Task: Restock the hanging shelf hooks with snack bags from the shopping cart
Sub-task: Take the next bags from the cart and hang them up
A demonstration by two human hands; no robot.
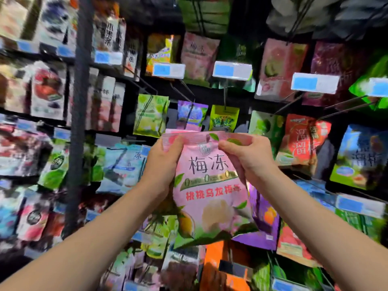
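Left hand (162,162) and right hand (249,158) pinch the pink snack bag (212,198) by its top corners, centre frame, so keep that edge taut to thread a hook (184,94) above.

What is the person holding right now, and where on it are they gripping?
A pink snack bag, held by both hands at its top: the left hand grips the upper left corner and side, the right hand pinches the upper right corner.
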